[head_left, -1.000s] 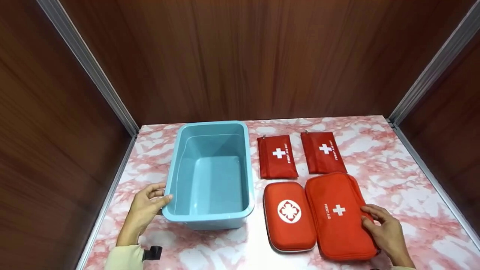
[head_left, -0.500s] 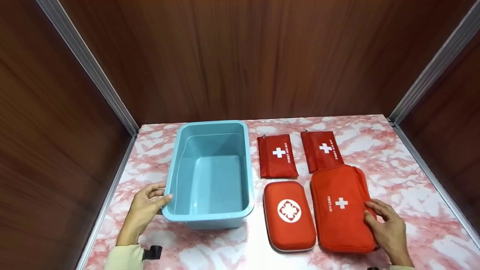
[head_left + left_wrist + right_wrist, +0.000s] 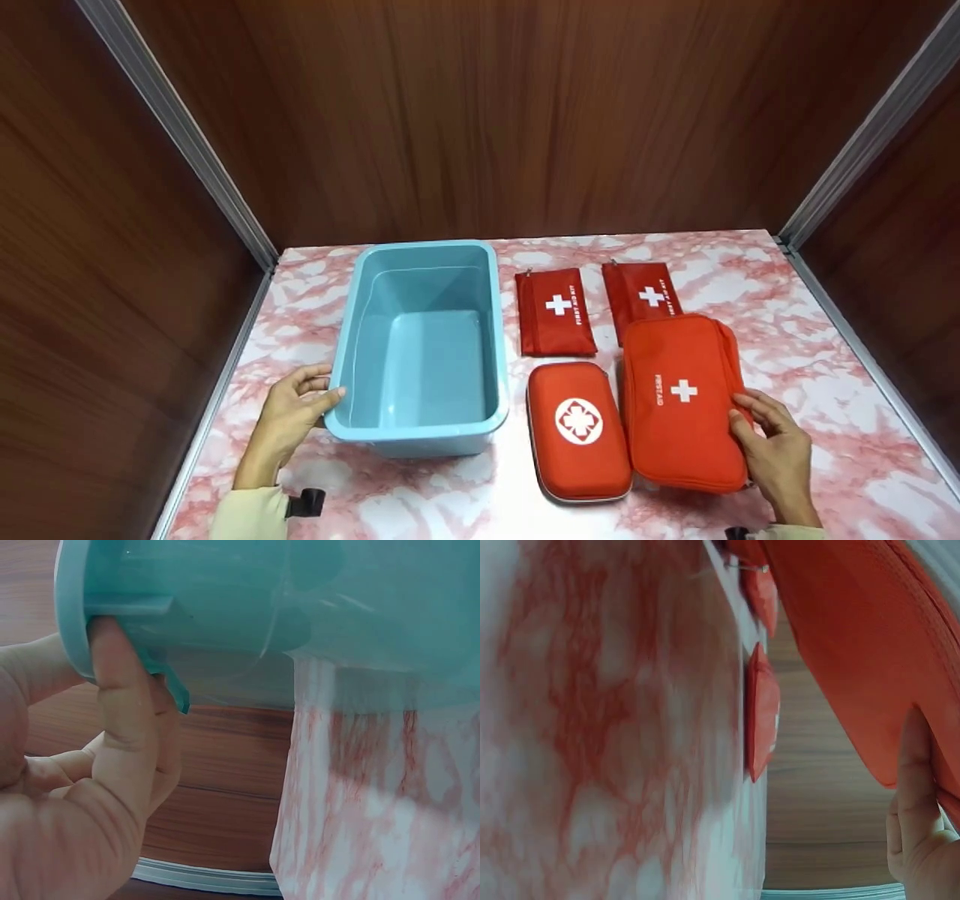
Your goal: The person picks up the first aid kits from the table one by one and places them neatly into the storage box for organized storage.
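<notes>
In the head view, my right hand (image 3: 776,446) pinches the right edge of a large red soft first aid bag (image 3: 675,442) with a white cross. The right wrist view shows this bag (image 3: 862,645) raised above the table, my fingers along its side. My left hand (image 3: 289,405) grips the left rim of a light blue plastic bin (image 3: 409,433), thumb over the top; in the left wrist view, fingers (image 3: 116,705) curl beneath that rim. A red hard-shell first aid case (image 3: 577,472) lies left of the bag.
Two flat red first aid pouches lie behind: the left pouch (image 3: 536,322) beside the bin, the right pouch (image 3: 626,296) partly hidden by the bag. Brown wood-grain panels (image 3: 480,120) stand around the pink-and-white marbled table (image 3: 847,420).
My right hand has lifted the soft first aid bag; in the head view it shifts up, now overlapping the right pouch. The left hand and bin stay put.
</notes>
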### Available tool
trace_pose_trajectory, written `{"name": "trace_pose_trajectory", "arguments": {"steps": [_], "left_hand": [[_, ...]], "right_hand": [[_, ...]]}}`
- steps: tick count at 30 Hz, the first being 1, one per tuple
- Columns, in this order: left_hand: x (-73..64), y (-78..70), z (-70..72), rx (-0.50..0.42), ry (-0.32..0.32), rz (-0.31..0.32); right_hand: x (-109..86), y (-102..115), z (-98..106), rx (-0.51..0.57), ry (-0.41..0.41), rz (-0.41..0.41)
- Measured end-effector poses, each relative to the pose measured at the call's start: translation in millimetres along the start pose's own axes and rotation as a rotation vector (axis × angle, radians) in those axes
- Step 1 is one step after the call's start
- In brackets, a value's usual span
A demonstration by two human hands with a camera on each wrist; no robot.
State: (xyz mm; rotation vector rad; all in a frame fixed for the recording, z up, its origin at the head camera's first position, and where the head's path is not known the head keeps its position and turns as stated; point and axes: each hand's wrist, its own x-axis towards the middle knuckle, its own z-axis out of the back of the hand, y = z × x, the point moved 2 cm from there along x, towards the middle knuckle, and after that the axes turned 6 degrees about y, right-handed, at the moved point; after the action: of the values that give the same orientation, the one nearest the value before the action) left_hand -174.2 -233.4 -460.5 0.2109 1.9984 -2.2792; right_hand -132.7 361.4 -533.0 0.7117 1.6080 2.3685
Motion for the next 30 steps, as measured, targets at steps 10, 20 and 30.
{"name": "trace_pose_trajectory", "arguments": {"steps": [10,20,30], "left_hand": [[-0.1,0.3,0.1,0.003,-0.006,0.007],[0.3,0.4,-0.5,0.002,0.010,-0.003],[-0.9,-0.4,-0.3,0.014,0.001,0.006]], "right_hand": [[4.3,5,-3,-0.005,-0.016,-0.015],[6.1,11,-9,0.054,-0.038,-0.007],[8.8,14,-18,0.105,-0.065,0.008]]}}
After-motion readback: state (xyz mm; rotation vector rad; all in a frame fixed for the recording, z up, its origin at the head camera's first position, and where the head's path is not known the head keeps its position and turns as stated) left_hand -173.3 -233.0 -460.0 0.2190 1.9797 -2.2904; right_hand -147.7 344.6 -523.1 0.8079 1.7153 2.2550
